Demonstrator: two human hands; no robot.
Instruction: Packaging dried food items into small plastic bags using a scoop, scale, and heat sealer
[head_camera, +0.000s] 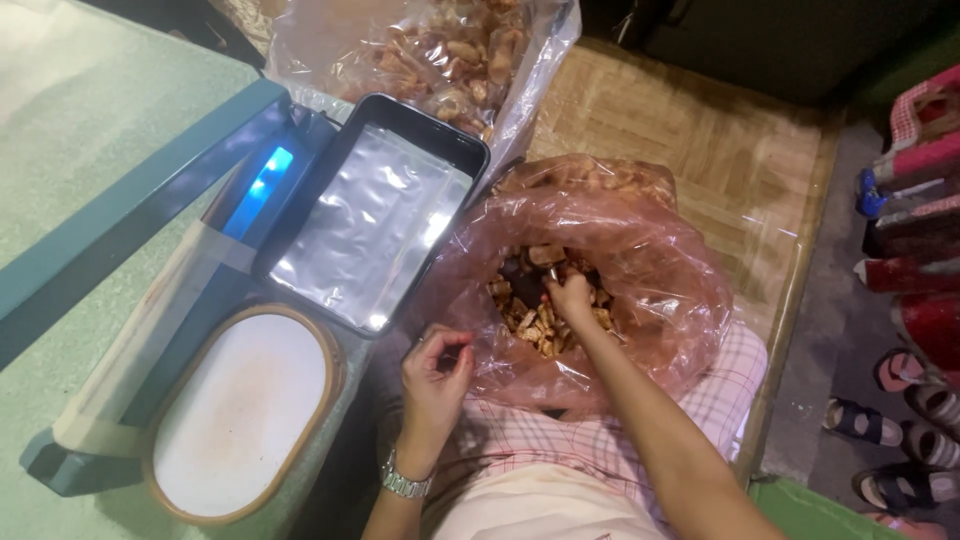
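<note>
Right hand (572, 296): was down inside the pink plastic bag (660, 290), fingers closed on a few brown snack pieces (525, 315).
Left hand (437, 368): was curled at the bag's near edge, fingertips pinched together; what they held could not be told.
Bag: rested on the lap, beside the foil-lined black tray (375, 220).

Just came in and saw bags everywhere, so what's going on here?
A person sits with a pinkish plastic bag of brown snack pieces on their lap. The right hand reaches down into the bag among the pieces, while the left hand, with a wristwatch, pinches the bag's rim. Beside them are a foil-lined black tray, an oval white board and a second bag of snacks.
</note>
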